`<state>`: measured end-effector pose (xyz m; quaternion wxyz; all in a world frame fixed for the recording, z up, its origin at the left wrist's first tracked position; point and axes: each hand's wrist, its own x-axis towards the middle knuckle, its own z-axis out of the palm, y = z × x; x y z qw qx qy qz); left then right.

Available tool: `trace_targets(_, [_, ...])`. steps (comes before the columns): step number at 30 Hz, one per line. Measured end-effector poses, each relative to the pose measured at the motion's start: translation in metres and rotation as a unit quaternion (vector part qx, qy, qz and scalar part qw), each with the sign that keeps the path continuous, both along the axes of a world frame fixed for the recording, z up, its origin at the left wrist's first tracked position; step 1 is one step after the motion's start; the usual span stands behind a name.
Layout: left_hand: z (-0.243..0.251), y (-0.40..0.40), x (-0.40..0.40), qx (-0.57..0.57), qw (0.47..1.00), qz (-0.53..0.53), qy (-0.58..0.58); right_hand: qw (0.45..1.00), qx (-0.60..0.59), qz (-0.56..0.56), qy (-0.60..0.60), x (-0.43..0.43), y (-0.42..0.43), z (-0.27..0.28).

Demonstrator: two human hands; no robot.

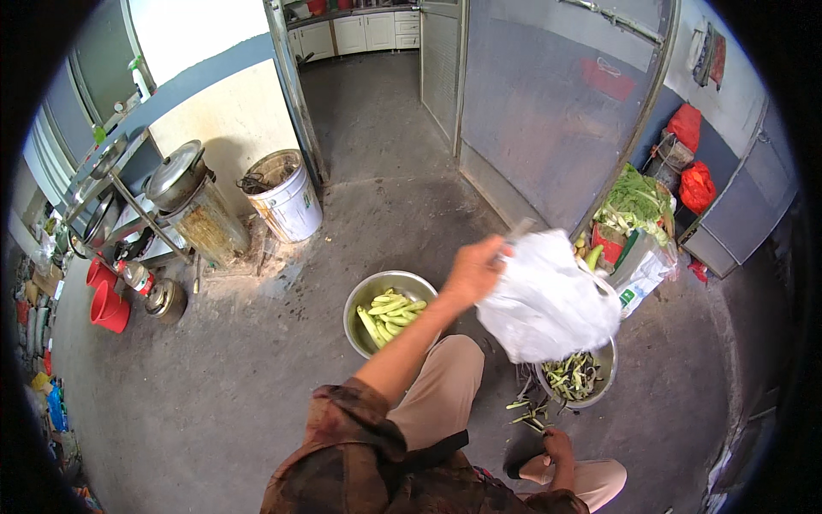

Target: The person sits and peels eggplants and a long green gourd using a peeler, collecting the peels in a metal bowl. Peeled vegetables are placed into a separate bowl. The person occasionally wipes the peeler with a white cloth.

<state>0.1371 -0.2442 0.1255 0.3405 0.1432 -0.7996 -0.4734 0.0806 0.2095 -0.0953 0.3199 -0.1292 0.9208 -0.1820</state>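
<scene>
My left hand is raised ahead of me, closed on a white plastic bag that hangs to its right. Below my left forearm a metal basin holds peeled, pale green long vegetables. A second metal basin, partly behind the bag, holds dark and green peelings. More peelings lie on the floor beside it. My right hand is low near my right knee, its fingers at the edge of the strewn peelings; whether it holds anything cannot be told.
A white bucket stands by the doorway, near a lidded pot on a rusty metal drum. Red buckets are at the left. Leafy greens and bags stand beside the metal door at the right.
</scene>
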Motion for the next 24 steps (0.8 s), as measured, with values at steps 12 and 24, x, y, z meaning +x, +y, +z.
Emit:
trace_targets(12, [-0.091,-0.145,0.332,0.067,0.940,0.335,0.002,0.990,-0.119,-0.077,0.006,-0.018,0.018,-0.041])
trace_targets(24, [-0.173,-0.110,0.545,-0.044,0.693,0.685,-0.218,0.987,-0.124,-0.096,-0.022,-0.017,0.011,-0.019])
